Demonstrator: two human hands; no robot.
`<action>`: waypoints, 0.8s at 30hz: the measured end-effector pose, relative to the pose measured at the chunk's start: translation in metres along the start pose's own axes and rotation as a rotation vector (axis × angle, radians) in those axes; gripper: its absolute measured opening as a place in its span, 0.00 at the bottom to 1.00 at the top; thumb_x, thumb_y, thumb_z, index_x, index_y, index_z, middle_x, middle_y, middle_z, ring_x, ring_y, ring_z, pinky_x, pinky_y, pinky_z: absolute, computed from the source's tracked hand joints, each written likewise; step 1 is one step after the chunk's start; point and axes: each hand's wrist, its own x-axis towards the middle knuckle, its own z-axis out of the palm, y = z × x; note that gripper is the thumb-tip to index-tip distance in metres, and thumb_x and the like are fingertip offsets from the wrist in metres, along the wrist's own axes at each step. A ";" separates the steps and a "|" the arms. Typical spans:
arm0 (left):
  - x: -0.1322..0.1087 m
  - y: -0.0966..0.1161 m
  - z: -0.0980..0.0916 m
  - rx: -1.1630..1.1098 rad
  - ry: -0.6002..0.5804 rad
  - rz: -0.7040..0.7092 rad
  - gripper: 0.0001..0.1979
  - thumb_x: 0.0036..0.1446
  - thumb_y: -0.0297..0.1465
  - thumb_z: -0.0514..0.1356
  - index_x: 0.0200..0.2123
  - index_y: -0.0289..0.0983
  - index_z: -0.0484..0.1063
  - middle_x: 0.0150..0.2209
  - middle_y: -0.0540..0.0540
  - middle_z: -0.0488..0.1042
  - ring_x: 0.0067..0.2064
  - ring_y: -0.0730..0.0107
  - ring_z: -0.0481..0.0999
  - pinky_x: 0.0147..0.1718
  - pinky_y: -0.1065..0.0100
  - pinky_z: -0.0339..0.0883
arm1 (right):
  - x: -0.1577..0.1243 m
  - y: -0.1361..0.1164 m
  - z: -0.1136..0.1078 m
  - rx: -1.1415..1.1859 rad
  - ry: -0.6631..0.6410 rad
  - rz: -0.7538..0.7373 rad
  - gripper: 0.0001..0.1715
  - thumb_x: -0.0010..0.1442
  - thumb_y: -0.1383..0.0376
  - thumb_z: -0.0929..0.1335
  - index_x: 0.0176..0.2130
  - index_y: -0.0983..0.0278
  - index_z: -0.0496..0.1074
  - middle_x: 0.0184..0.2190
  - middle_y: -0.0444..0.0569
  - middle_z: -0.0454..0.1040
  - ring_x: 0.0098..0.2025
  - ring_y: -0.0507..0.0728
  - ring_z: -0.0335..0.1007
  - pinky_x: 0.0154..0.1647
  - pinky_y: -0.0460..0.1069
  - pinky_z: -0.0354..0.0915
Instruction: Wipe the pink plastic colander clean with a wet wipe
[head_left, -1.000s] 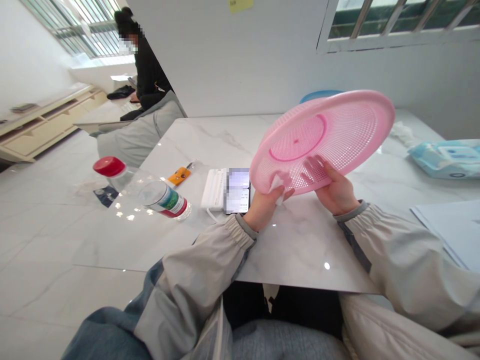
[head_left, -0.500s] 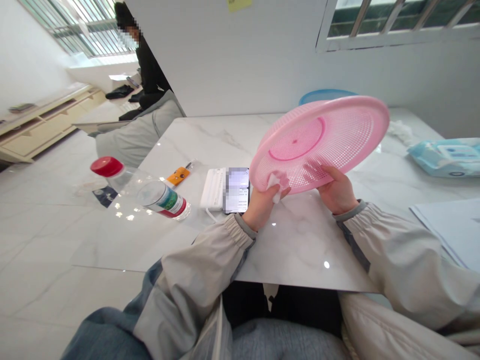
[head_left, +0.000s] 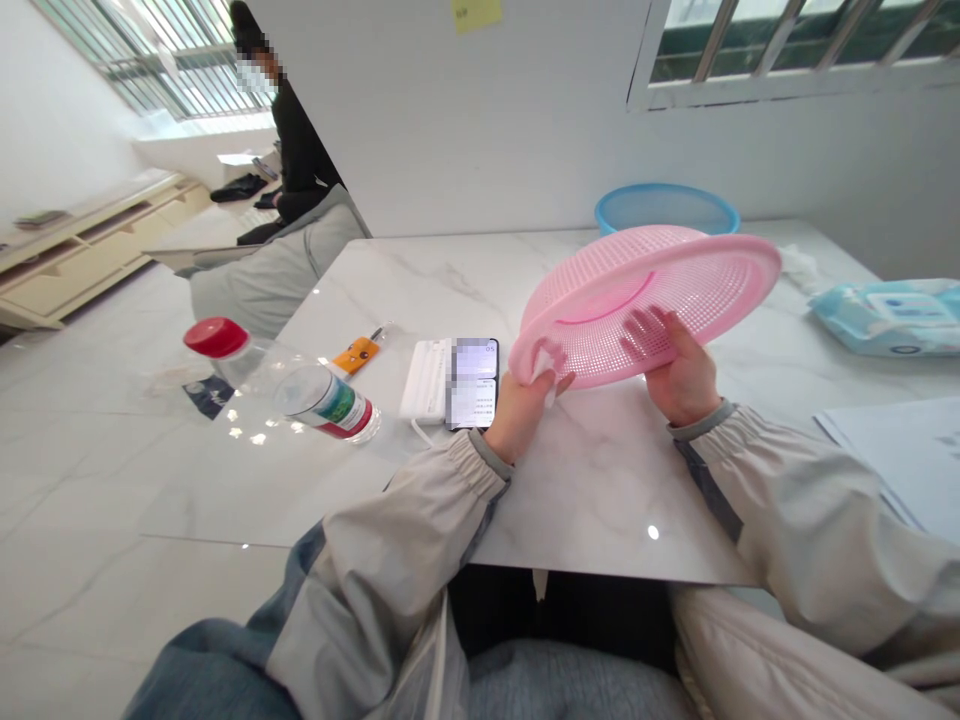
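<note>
I hold a pink perforated plastic basket [head_left: 660, 290] upside down above the marble table [head_left: 600, 480], tilted only slightly. My right hand [head_left: 679, 375] grips its near rim, fingers showing through the mesh. My left hand [head_left: 521, 405] pinches a small white wipe [head_left: 544, 365] against the basket's left rim, fingers closed.
A phone [head_left: 474, 382] on a white power bank, an orange tag [head_left: 357, 353] and a lying plastic bottle with red cap [head_left: 300, 385] sit left. A blue basin [head_left: 666, 208] stands behind. A wipes pack [head_left: 889, 315] and papers [head_left: 900, 455] lie right. Another person sits far left.
The basket has been lowered and tipped flatter toward the table, uncovering the blue basin behind it. Both hands kept their grip.
</note>
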 end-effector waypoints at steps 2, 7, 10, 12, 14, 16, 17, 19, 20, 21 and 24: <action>-0.001 0.000 0.001 -0.025 -0.001 -0.005 0.27 0.54 0.22 0.71 0.58 0.41 0.78 0.62 0.41 0.80 0.71 0.44 0.76 0.73 0.35 0.66 | -0.001 0.001 0.001 0.004 -0.042 0.034 0.17 0.66 0.46 0.77 0.48 0.53 0.83 0.56 0.47 0.86 0.65 0.64 0.81 0.72 0.66 0.73; -0.003 0.003 0.003 -0.054 0.019 -0.010 0.31 0.56 0.22 0.71 0.63 0.41 0.74 0.69 0.39 0.75 0.76 0.42 0.70 0.76 0.33 0.62 | -0.008 0.000 0.004 -0.004 -0.124 0.123 0.18 0.68 0.45 0.75 0.50 0.51 0.82 0.61 0.44 0.84 0.71 0.65 0.76 0.76 0.68 0.68; -0.004 0.004 0.003 -0.044 0.005 -0.011 0.34 0.58 0.22 0.70 0.67 0.42 0.70 0.71 0.39 0.73 0.77 0.44 0.69 0.76 0.34 0.62 | -0.013 -0.002 0.007 0.004 -0.189 0.193 0.19 0.68 0.45 0.75 0.52 0.50 0.81 0.64 0.45 0.83 0.73 0.66 0.73 0.77 0.68 0.66; -0.003 0.003 0.002 -0.036 -0.006 -0.004 0.34 0.59 0.23 0.70 0.67 0.42 0.70 0.71 0.39 0.73 0.76 0.45 0.70 0.75 0.35 0.64 | -0.016 -0.004 0.009 0.008 -0.233 0.222 0.20 0.68 0.44 0.75 0.53 0.50 0.81 0.65 0.45 0.82 0.75 0.67 0.71 0.78 0.68 0.65; -0.003 0.002 0.001 -0.026 -0.014 0.006 0.33 0.59 0.24 0.70 0.66 0.42 0.71 0.71 0.39 0.73 0.75 0.45 0.71 0.74 0.36 0.66 | -0.019 -0.006 0.011 0.006 -0.263 0.237 0.20 0.69 0.43 0.74 0.54 0.49 0.81 0.66 0.45 0.81 0.76 0.67 0.69 0.79 0.69 0.64; -0.004 0.002 0.002 -0.012 -0.015 0.011 0.31 0.58 0.24 0.71 0.65 0.41 0.72 0.71 0.39 0.73 0.74 0.44 0.72 0.73 0.36 0.69 | -0.022 -0.007 0.013 0.002 -0.287 0.250 0.21 0.70 0.42 0.74 0.54 0.49 0.81 0.66 0.44 0.81 0.77 0.66 0.69 0.80 0.69 0.63; -0.004 0.002 0.003 -0.004 -0.016 0.010 0.31 0.58 0.24 0.71 0.64 0.41 0.72 0.71 0.39 0.73 0.74 0.43 0.72 0.72 0.37 0.70 | -0.023 -0.007 0.014 0.001 -0.299 0.255 0.21 0.70 0.42 0.73 0.54 0.48 0.81 0.66 0.44 0.82 0.76 0.66 0.69 0.80 0.69 0.63; -0.006 0.003 0.004 0.013 -0.029 -0.005 0.32 0.58 0.25 0.72 0.65 0.42 0.73 0.72 0.39 0.72 0.74 0.42 0.72 0.70 0.37 0.72 | -0.026 -0.008 0.016 0.001 -0.323 0.266 0.23 0.69 0.41 0.74 0.55 0.49 0.81 0.65 0.45 0.82 0.76 0.67 0.69 0.80 0.69 0.63; -0.007 0.004 0.005 0.026 -0.044 -0.022 0.32 0.58 0.25 0.72 0.65 0.43 0.73 0.73 0.39 0.72 0.74 0.42 0.72 0.69 0.36 0.73 | -0.027 -0.009 0.016 0.000 -0.334 0.272 0.24 0.69 0.40 0.74 0.55 0.50 0.81 0.65 0.46 0.82 0.76 0.68 0.70 0.80 0.70 0.64; -0.009 0.005 0.006 0.041 -0.061 -0.043 0.32 0.58 0.26 0.72 0.65 0.43 0.73 0.73 0.39 0.72 0.74 0.41 0.73 0.68 0.36 0.75 | -0.028 -0.009 0.017 -0.002 -0.341 0.279 0.25 0.68 0.40 0.74 0.56 0.50 0.81 0.65 0.47 0.82 0.75 0.68 0.70 0.79 0.70 0.64; -0.011 0.006 0.007 0.111 -0.084 -0.076 0.31 0.60 0.29 0.73 0.65 0.43 0.74 0.73 0.40 0.72 0.72 0.41 0.74 0.62 0.40 0.82 | -0.029 -0.009 0.016 -0.011 -0.341 0.297 0.27 0.69 0.40 0.74 0.58 0.51 0.81 0.64 0.47 0.83 0.75 0.69 0.71 0.79 0.70 0.65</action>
